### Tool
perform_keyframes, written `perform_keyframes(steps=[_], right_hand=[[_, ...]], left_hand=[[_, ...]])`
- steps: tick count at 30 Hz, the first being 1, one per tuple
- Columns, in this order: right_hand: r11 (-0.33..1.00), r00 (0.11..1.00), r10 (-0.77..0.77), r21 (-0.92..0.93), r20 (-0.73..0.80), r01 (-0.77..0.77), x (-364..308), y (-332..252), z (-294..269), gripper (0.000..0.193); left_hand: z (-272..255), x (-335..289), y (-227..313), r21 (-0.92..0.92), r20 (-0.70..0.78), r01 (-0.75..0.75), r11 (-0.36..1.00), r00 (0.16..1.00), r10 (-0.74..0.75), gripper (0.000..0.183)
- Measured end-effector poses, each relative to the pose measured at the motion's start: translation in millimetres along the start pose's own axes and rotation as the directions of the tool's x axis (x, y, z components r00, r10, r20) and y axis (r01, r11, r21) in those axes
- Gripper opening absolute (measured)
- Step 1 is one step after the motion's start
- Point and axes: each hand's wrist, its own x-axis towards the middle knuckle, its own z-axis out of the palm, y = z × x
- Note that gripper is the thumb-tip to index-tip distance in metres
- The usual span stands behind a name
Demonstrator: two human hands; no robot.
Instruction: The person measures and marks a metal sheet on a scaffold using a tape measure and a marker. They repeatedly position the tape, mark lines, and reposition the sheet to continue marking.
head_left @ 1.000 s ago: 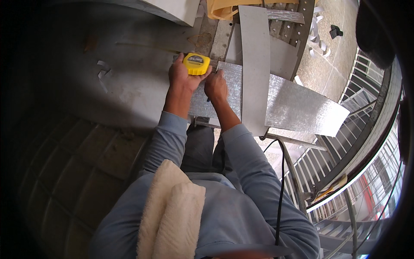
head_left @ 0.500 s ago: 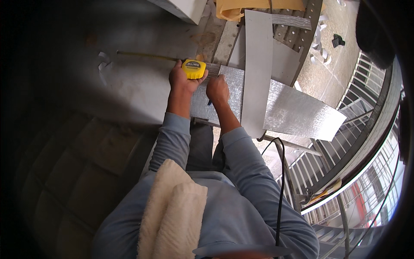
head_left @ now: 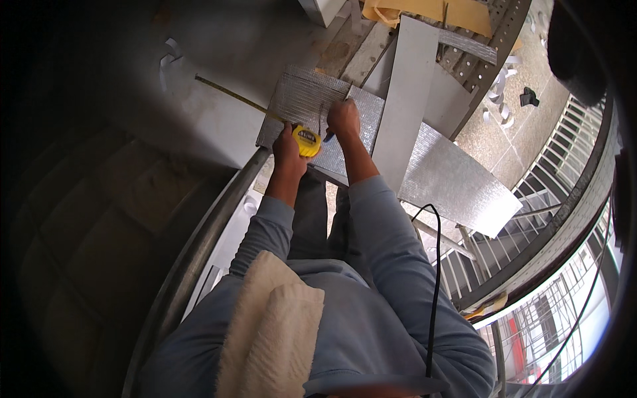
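My left hand (head_left: 288, 154) is closed around a yellow tape measure (head_left: 306, 140). Its blade (head_left: 232, 93) sticks out toward the far left, passing over a silver foil-faced sheet (head_left: 308, 86). Just to the right, my right hand (head_left: 344, 119) is closed on a slim tool with a blue end (head_left: 328, 137), over the same sheet. A thin tip shows beyond the fingers, but the fist hides most of the tool, so its kind is unclear. A long grey strip (head_left: 408, 99) lies across the foil sheet's right part, and a shiny silver piece (head_left: 458, 179) extends beyond it.
Brown paper (head_left: 438, 12) lies at the far edge of a perforated metal platform (head_left: 507, 36). White curled offcuts (head_left: 501, 99) and a small black object (head_left: 529, 97) are on the floor at right. A railing (head_left: 557, 159) curves beyond. A black cable (head_left: 436, 265) hangs beside my right arm.
My left hand has drawn the tape measure nearer to my body, its blade still out and now slanting. More of the foil sheet's left part shows. My right hand still grips the slim tool.
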Motion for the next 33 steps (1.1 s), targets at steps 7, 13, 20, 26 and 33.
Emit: perform_keyframes(steps=[7,13,20,26,33], right_hand=[[0.988,0.989,-0.112,-0.117,-0.093,0.100,-2,5,3,0.039],[0.990,0.994,-0.107,-0.086,0.017,0.108,16,15,4,0.040],[0.970,0.972,-0.229,0.079,-0.045,0.232,15,35,3,0.032],[0.976,0.966,-0.200,0.056,-0.165,0.212,-20,83,-20,0.036],[0.974,0.838,-0.208,-0.187,-0.505,0.129,-61,127,-81,0.075]], left_hand=[[-52,41,-53,0.215,0.113,-0.271,0.938,0.961,0.251,0.049],[-39,50,-47,0.171,0.029,-0.193,0.966,0.981,0.191,0.048],[-35,43,-41,0.144,0.045,-0.148,0.979,0.989,0.142,0.048],[-33,41,-33,0.110,0.059,-0.080,0.991,0.996,0.074,0.046],[-16,30,-29,0.171,0.045,-0.016,0.985,0.999,0.009,0.046]])
